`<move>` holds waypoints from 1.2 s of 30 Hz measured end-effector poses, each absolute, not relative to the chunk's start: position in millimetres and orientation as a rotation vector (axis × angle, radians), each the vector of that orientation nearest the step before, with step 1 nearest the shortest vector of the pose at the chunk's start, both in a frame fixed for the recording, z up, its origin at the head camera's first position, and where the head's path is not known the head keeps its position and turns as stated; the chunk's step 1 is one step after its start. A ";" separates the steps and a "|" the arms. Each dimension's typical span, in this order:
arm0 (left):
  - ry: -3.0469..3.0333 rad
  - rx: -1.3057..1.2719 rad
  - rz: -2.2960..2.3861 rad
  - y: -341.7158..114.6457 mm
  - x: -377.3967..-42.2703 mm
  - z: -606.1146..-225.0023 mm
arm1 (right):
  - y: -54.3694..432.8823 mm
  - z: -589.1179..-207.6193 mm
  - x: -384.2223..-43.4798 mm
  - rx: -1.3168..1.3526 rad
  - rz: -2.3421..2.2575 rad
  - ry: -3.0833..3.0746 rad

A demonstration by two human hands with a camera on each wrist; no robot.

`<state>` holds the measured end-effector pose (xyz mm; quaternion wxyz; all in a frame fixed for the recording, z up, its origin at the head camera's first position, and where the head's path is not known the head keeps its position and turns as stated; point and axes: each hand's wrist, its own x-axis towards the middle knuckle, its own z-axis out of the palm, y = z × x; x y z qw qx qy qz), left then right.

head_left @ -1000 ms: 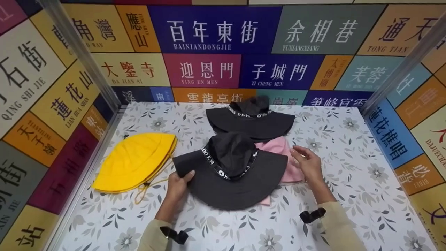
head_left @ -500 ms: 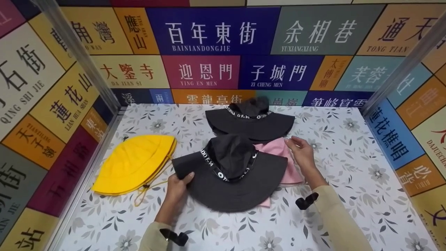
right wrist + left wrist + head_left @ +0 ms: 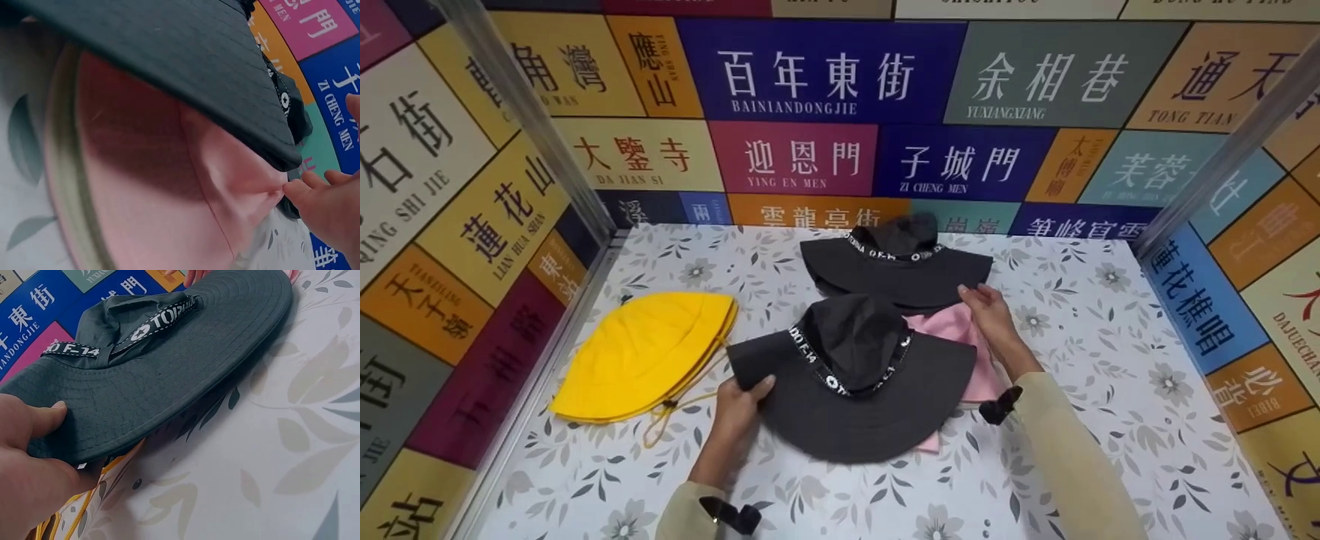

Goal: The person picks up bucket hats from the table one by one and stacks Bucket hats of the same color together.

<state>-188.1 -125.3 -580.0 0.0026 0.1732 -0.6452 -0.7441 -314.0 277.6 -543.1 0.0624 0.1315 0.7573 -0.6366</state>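
Observation:
My left hand (image 3: 736, 409) grips the left edge of a dark grey bucket hat (image 3: 840, 424), thumb on top of the brim. White lettering runs on a band round its crown. In the left wrist view this brim is tilted, its front edge raised over the table. Under it lies a pink hat (image 3: 982, 379), mostly covered. My right hand (image 3: 994, 319) is at the pink hat's far right side; in the right wrist view its fingertips touch the pink cloth, thumb held apart. A second dark grey hat (image 3: 896, 277) sits just behind, its brim close to my right fingertips.
A yellow hat (image 3: 645, 356) with a thin cord (image 3: 660, 424) lies to the left of my left hand. Walls printed with street-sign panels (image 3: 810, 157) enclose the back and both sides of the flower-patterned table (image 3: 1110, 450).
My right hand has moved left and slightly away from me along the pink hat, toward the rear dark hat. My left hand keeps its hold on the front dark hat.

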 end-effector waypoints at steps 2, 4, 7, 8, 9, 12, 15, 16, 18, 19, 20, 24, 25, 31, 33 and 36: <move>-1.996 0.529 -2.363 -124.7 -188.9 -580.2 | 278.4 -543.5 -318.1 0.430 -1.936 2.242; -1.964 0.530 -2.406 -123.8 -189.5 -580.7 | 279.8 -543.6 -321.8 0.470 -1.917 2.213; -1.896 0.551 -2.474 -123.0 -190.4 -581.1 | 281.4 -543.2 -326.7 0.498 -1.878 2.175; -1.886 0.558 -2.484 -122.9 -190.4 -581.1 | 282.1 -542.8 -328.1 0.505 -1.873 2.162; -1.885 0.572 -2.484 -123.1 -190.6 -581.1 | 282.2 -543.0 -329.4 0.518 -1.875 2.150; -1.900 0.577 -2.479 -123.6 -190.8 -581.4 | 282.7 -543.6 -332.9 0.585 -1.957 2.074; -1.924 0.590 -2.469 -124.3 -192.0 -581.5 | 282.9 -545.8 -335.6 0.681 -2.148 1.941; -1.916 0.589 -2.479 -124.2 -192.9 -581.7 | 283.4 -546.3 -336.6 0.719 -2.219 1.889; -1.906 0.587 -2.493 -124.2 -194.9 -581.5 | 284.8 -545.8 -337.7 0.772 -2.321 1.804; -1.896 0.586 -2.502 -124.2 -195.8 -581.4 | 285.4 -545.2 -338.2 0.788 -2.365 1.763; -1.890 0.574 -2.509 -124.3 -196.0 -581.3 | 285.9 -544.6 -339.0 0.799 -2.407 1.717; -1.889 0.583 -2.503 -126.6 -193.2 -583.1 | 284.9 -539.6 -342.5 0.831 -2.463 1.545; -1.896 0.589 -2.493 -127.4 -192.1 -583.9 | 284.0 -538.9 -344.1 0.838 -2.481 1.497; -1.927 0.660 -2.471 -131.5 -189.5 -587.0 | 279.8 -532.8 -352.6 0.802 -2.480 1.382; -1.905 0.671 -2.490 -132.3 -189.5 -586.9 | 278.9 -529.0 -354.5 0.767 -2.423 1.433; -1.880 0.662 -2.501 -133.0 -189.1 -586.9 | 275.0 -520.6 -357.6 0.748 -2.333 1.545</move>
